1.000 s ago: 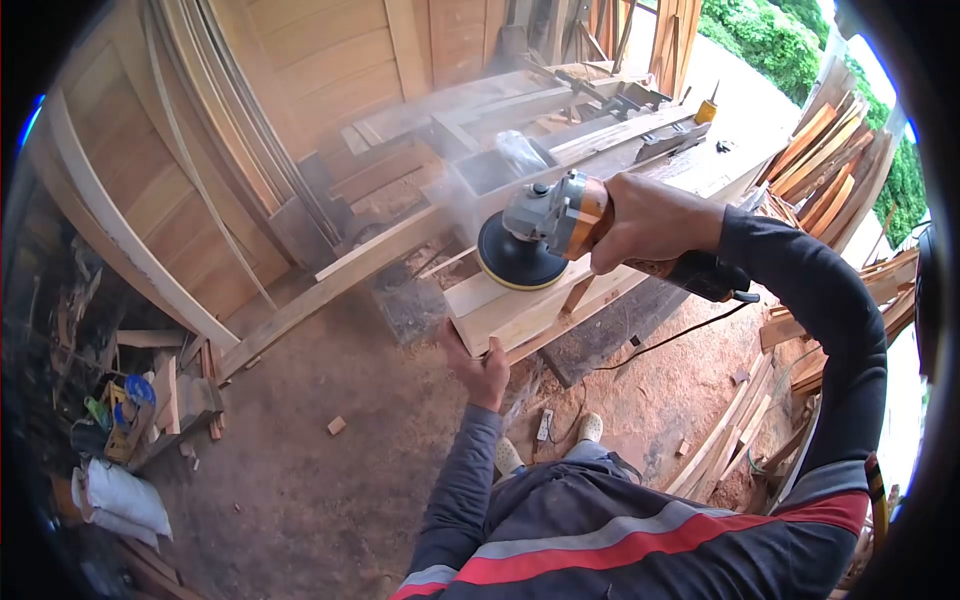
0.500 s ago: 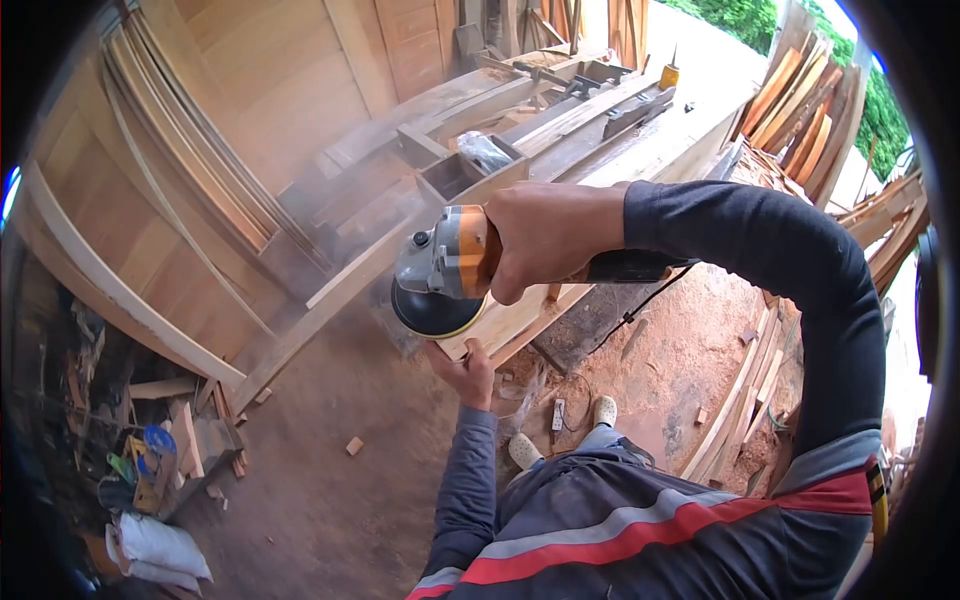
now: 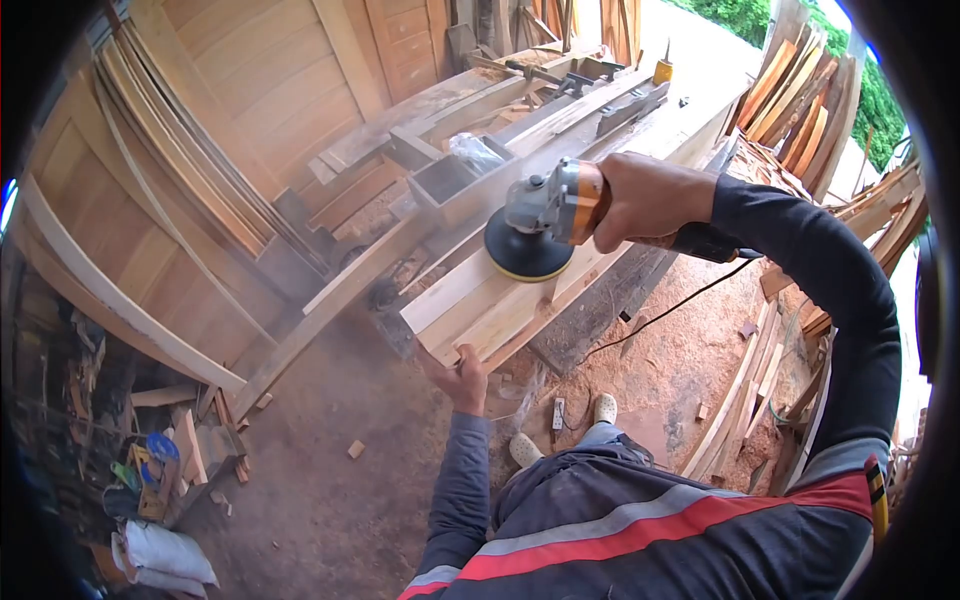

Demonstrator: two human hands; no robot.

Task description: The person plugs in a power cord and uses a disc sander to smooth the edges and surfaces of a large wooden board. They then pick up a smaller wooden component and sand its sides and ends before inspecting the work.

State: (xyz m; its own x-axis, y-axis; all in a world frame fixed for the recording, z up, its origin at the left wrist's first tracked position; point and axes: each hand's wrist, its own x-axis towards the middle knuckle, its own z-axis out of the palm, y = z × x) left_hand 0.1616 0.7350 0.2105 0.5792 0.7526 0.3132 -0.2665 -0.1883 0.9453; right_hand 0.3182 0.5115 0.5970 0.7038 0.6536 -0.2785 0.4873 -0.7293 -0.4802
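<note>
My right hand point(image 3: 655, 203) is wrapped around the body of an orange and grey angle grinder point(image 3: 548, 203). Its round black sanding pad point(image 3: 517, 248), edged in yellow, lies over the top face of a pale wooden board point(image 3: 445, 305). At the near end of that board, my left hand point(image 3: 462, 383) grips the corner, thumb up against the edge and the other fingers partly hidden. A black power cord point(image 3: 690, 297) trails from the back of the grinder down toward the floor.
A workbench point(image 3: 690, 115) carries frame pieces, a plastic bag point(image 3: 474, 153) and a yellow bottle point(image 3: 663, 72). Wooden panels point(image 3: 265, 80) lean at the left. Sawdust point(image 3: 690, 340) and offcuts cover the floor, with a power strip point(image 3: 558, 413) near my feet. Dust hangs in the air.
My right hand has moved the grinder away from the board's near end, up and to the right along it. More of the board's end now shows. My left hand stays at the corner.
</note>
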